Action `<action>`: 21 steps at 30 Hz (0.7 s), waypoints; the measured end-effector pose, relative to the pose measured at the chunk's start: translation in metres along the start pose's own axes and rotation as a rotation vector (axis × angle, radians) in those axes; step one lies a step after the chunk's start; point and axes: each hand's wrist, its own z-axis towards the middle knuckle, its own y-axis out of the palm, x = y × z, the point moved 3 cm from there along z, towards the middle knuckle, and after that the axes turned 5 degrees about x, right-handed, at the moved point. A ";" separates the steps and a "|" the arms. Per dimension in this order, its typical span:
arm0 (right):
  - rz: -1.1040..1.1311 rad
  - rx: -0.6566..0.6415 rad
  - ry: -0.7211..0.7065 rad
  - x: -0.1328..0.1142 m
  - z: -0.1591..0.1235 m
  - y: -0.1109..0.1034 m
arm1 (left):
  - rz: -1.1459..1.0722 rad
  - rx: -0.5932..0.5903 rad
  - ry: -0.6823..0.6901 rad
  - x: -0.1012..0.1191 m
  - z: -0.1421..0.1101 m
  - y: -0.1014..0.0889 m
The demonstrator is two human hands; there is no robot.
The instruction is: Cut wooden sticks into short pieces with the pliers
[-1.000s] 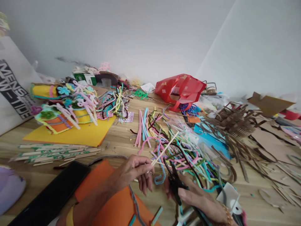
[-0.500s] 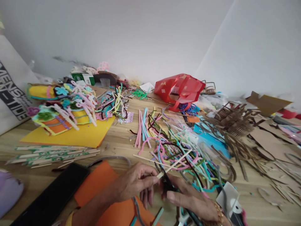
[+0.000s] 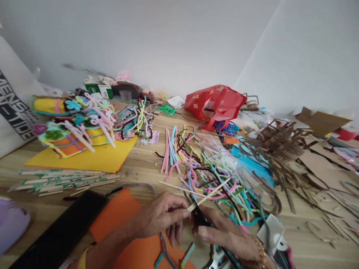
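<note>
My left hand [image 3: 165,215] pinches the near end of a thin pale wooden chopstick [image 3: 215,189], which slants up to the right. My right hand [image 3: 224,231] is wrapped round a black two-jawed hand tool [image 3: 199,217], pliers or scissors, I cannot tell which. Its narrow jaws are apart and cross the chopstick just beyond my left fingertips. Another slim stick [image 3: 174,186] lies behind the jaws, over the table. Under my hands are orange sheets [image 3: 134,254] and short pipe cleaner pieces [image 3: 188,254]. A silvery metal tool [image 3: 216,257] lies partly hidden below my right hand.
Loose pipe cleaners [image 3: 207,168] spread beyond my hands. Wrapped chopsticks [image 3: 64,182], a black flat slab [image 3: 61,231] and a yellow sheet [image 3: 84,164] with small decorated baskets [image 3: 68,145] are leftward. Behind stand a red bag [image 3: 215,102] and, rightward, brown woven baskets [image 3: 283,144].
The view has shifted very slightly. Both hands keep nearly the same pose, with the chopstick still between the tool's jaws.
</note>
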 end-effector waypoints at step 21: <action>-0.141 -0.009 -0.025 -0.002 0.001 0.001 | -0.043 -0.100 0.023 -0.010 0.001 -0.010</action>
